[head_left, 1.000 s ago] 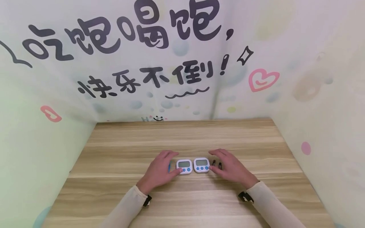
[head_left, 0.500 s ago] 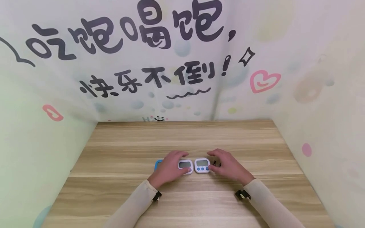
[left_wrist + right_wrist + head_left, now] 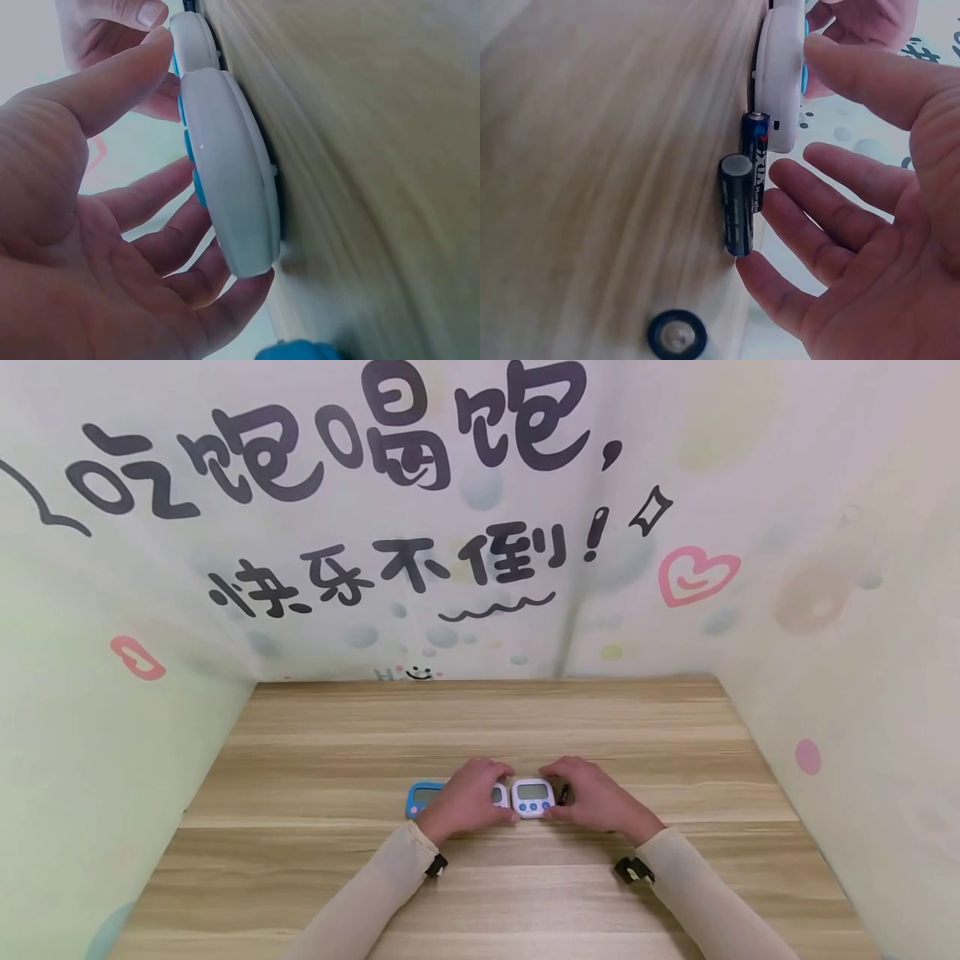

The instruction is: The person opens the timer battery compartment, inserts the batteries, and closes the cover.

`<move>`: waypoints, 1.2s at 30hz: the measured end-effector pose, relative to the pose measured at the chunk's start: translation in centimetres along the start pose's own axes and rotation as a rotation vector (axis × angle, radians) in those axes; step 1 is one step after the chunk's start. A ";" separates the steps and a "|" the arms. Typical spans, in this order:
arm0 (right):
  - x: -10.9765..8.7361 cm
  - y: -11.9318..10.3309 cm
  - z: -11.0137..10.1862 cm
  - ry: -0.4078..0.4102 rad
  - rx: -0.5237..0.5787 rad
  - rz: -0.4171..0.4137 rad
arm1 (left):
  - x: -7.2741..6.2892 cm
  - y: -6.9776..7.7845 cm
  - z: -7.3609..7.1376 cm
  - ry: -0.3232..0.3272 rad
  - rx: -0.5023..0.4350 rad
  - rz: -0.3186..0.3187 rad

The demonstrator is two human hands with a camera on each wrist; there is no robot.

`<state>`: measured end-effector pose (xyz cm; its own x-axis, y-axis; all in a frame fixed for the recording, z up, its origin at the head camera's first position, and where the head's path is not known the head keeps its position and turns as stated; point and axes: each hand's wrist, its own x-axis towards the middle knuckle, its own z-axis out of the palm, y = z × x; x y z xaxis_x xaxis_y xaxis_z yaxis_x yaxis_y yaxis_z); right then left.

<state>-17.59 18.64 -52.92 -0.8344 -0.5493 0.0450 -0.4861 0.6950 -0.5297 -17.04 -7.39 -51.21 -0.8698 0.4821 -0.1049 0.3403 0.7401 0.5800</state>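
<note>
Two white kitchen timers with blue buttons lie side by side on the wooden table. My left hand [image 3: 467, 797] arches over the left timer [image 3: 500, 795], its thumb by the front edge and fingertips at the back. In the left wrist view, fingers spread around that timer's body [image 3: 229, 165]. My right hand [image 3: 600, 797] is at the right timer [image 3: 533, 790], thumb tip at its front right corner, the other fingers loosely extended. Partly behind the left hand lies a blue timer [image 3: 422, 798]. In the right wrist view, a dark battery [image 3: 737, 210] and a blue-and-black battery [image 3: 756, 139] lie near the right fingertips.
Another battery's round end [image 3: 676, 336] shows low in the right wrist view. The wood-grain table [image 3: 480, 727] meets a printed wall [image 3: 480, 643] at the back, with side walls left and right. Each wrist wears a small black device [image 3: 636, 870].
My left hand has slid right across the left white timer, uncovering the blue timer on its left. My right hand has shifted slightly left, closer to the right timer.
</note>
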 end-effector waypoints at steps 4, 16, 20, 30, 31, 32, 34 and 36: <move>0.1 0.0 0.0 -0.036 0.003 -0.004 | 0.6 0.0 0.3 -0.007 0.043 0.009; 0.2 -0.2 0.4 -0.056 -0.044 -0.019 | 1.3 0.3 1.2 0.002 0.119 0.030; 0.2 -0.2 0.4 -0.054 -0.041 -0.012 | 1.3 0.3 1.3 -0.007 0.098 0.025; 0.0 -1.3 -0.9 -0.019 -0.049 -0.012 | 1.2 0.3 0.5 0.004 -0.012 0.009; 0.0 -1.5 -1.0 -0.012 -0.053 -0.021 | 1.0 0.4 0.3 0.004 -0.026 0.009; -0.1 -1.7 -1.2 -0.005 -0.056 -0.028 | 0.9 0.4 0.1 0.006 -0.038 0.014; -0.1 -2.0 -1.5 0.012 -0.059 -0.046 | 0.6 0.5 -0.3 0.011 -0.065 0.018; -0.2 -2.4 -1.7 0.032 -0.057 -0.061 | 0.2 0.6 -0.7 0.019 -0.093 0.028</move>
<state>-16.70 17.91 -50.19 -0.8103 -0.5768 0.1034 -0.5495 0.6866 -0.4760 -17.26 -7.17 -50.27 -0.8672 0.4926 -0.0725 0.3310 0.6792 0.6551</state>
